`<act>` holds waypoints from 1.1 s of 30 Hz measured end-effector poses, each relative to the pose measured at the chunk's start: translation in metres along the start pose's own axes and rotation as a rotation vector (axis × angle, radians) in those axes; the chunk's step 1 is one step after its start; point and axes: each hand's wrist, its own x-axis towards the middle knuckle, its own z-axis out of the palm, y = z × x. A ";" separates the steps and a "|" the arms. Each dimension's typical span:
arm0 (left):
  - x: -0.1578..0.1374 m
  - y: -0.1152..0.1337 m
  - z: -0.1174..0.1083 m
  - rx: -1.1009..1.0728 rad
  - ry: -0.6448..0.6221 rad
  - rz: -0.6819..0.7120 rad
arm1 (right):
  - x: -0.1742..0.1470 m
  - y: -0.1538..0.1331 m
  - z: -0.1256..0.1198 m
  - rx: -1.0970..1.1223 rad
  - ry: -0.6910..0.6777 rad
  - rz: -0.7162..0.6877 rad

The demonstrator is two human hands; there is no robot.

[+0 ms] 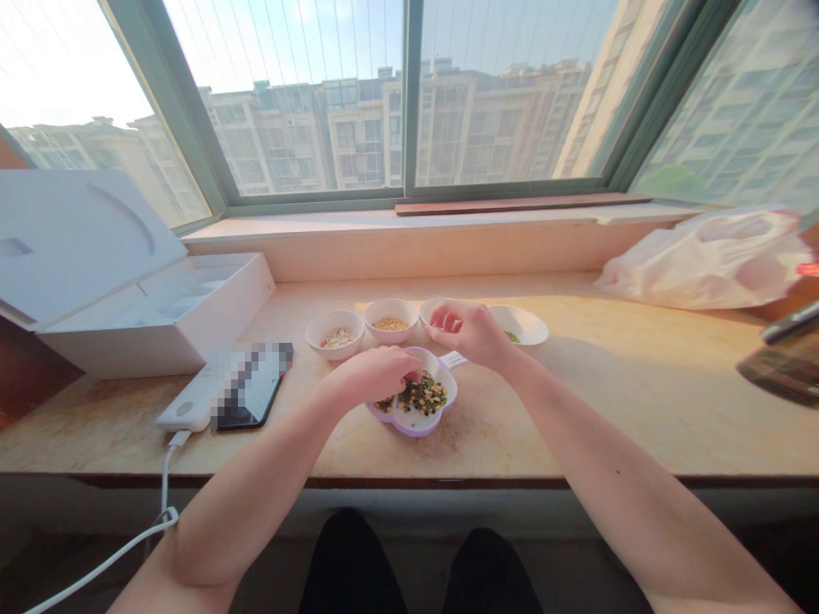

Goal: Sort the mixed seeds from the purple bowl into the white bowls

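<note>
The counter (576, 409) holds a purple dish (419, 419) near its front edge, still full of mixed seeds; four small bowls (334, 333) behind hold little; left hand (374, 375) fingers pinch seeds in the dish; right hand (470, 333) fingers curl closed over the bowls.

Lilac dish (415, 424) of mixed seeds (423, 396)

A home, likely an upper-floor flat: a stone bay-window ledge (576, 401) serves as table beneath green-framed windows (409, 102) facing apartment blocks (358, 128), with a phone (252, 388) and plastic bag (704, 260) lying about.
</note>
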 end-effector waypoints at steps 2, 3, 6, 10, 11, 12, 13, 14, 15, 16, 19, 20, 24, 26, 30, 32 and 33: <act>0.001 0.000 -0.002 0.026 -0.098 -0.014 | 0.000 -0.001 0.000 0.004 0.009 -0.008; 0.002 0.000 -0.003 0.038 -0.149 -0.021 | 0.000 -0.001 0.000 0.007 0.013 -0.014; 0.003 0.000 -0.006 0.042 -0.161 -0.036 | 0.000 0.000 0.000 0.007 0.019 -0.024; 0.002 0.001 -0.006 -0.006 -0.113 -0.028 | 0.000 0.002 0.000 -0.029 0.026 -0.012; 0.001 0.001 -0.006 -0.014 -0.101 -0.037 | 0.000 0.002 0.000 -0.041 0.029 -0.008; 0.001 0.001 -0.006 -0.018 -0.092 -0.049 | 0.000 0.002 -0.001 -0.052 0.030 -0.005; 0.001 0.001 -0.006 -0.017 -0.089 -0.060 | 0.000 0.003 -0.001 -0.062 0.030 -0.002; 0.002 0.001 -0.006 -0.013 -0.093 -0.071 | 0.000 0.002 -0.001 -0.071 0.027 -0.001; 0.002 0.000 -0.006 -0.007 -0.105 -0.082 | 0.000 0.002 -0.002 -0.079 0.024 0.001; 0.003 0.000 -0.006 -0.004 -0.123 -0.093 | 0.000 0.002 -0.003 -0.090 0.024 0.004; 0.004 -0.001 -0.008 -0.024 -0.178 -0.133 | 0.002 0.003 -0.011 -0.169 0.065 0.047; 0.004 0.000 -0.009 -0.036 -0.186 -0.145 | 0.004 0.005 -0.015 -0.222 0.092 0.078; 0.003 0.005 -0.016 -0.035 -0.162 -0.165 | 0.008 0.016 -0.038 -0.508 0.178 0.286; 0.002 0.006 -0.018 -0.004 -0.133 -0.151 | 0.007 0.024 -0.048 -0.628 0.163 0.423; 0.003 0.004 -0.017 -0.038 -0.025 -0.068 | 0.003 0.039 -0.063 -0.753 0.027 0.648; 0.004 0.002 -0.015 -0.082 0.044 -0.042 | 0.001 0.043 -0.067 -0.779 -0.047 0.684; 0.004 0.001 -0.014 -0.095 0.076 -0.037 | 0.001 0.044 -0.068 -0.786 -0.074 0.697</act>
